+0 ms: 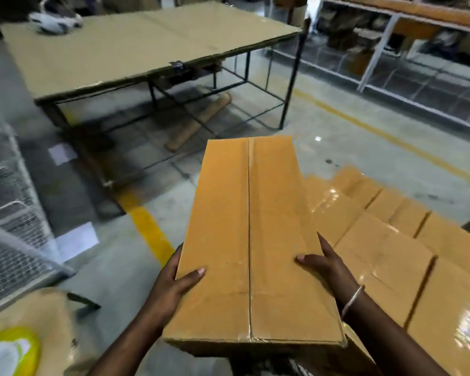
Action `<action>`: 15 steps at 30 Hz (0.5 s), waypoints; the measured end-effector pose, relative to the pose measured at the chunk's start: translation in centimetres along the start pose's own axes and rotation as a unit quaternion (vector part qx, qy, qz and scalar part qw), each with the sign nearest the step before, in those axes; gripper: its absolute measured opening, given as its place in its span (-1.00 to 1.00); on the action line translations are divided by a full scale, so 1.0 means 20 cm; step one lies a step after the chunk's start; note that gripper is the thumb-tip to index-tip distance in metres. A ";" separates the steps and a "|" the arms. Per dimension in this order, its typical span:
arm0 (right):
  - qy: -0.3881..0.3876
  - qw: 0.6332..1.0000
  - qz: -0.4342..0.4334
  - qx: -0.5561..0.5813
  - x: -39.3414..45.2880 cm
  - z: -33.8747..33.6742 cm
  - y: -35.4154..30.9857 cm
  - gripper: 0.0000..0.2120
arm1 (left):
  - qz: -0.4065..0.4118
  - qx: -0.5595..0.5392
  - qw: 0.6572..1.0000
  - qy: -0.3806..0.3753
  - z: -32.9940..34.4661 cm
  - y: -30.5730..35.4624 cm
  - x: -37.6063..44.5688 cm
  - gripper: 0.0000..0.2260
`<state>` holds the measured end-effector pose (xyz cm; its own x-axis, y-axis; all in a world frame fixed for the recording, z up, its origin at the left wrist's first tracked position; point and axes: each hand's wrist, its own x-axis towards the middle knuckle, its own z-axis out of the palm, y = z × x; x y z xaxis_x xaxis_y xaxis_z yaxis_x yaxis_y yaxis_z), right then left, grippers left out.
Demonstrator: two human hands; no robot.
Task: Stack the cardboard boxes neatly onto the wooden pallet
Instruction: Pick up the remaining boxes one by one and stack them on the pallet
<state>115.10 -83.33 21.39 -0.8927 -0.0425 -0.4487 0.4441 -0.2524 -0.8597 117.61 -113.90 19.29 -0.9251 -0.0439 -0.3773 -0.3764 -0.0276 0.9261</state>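
Note:
A long taped cardboard box [251,234] is held in the air in front of me, its long axis pointing away. My left hand [175,283] grips its left side, thumb on top. My right hand [327,263] grips the right side, with a silver bangle on the wrist. To the right, below the held box, lies a layer of similar taped boxes [385,251], glossy with tape. No wooden pallet shows; whatever is under those boxes is hidden.
A metal-framed table topped with cardboard sheets [136,50] stands ahead, a cardboard roll [198,123] on the floor beneath it. A wire cage [14,234] is at left. Shelving racks [391,50] run along the right. Yellow lines [149,232] mark the grey floor.

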 end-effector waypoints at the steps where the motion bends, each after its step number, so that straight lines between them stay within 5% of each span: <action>1: -0.010 1.000 0.002 0.001 0.09 0.05 -0.02 -0.08 | -0.005 0.002 1.000 0.007 -0.04 0.02 0.06 -0.55; 6: -0.040 0.999 0.020 0.029 0.60 0.22 -0.12 -0.32 | -0.011 0.005 0.999 0.046 -0.18 0.17 0.44 -0.55; 15: -0.070 0.996 0.042 0.029 1.35 0.48 -0.34 -0.17 | -0.034 0.043 0.996 0.072 -0.38 0.52 1.08 -0.52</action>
<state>87.30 -92.09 17.53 -0.8561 -0.2000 -0.4765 0.5164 -0.2970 -0.8032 93.98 -122.64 20.73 -0.8824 -0.1874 -0.4315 -0.4472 0.0494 0.8931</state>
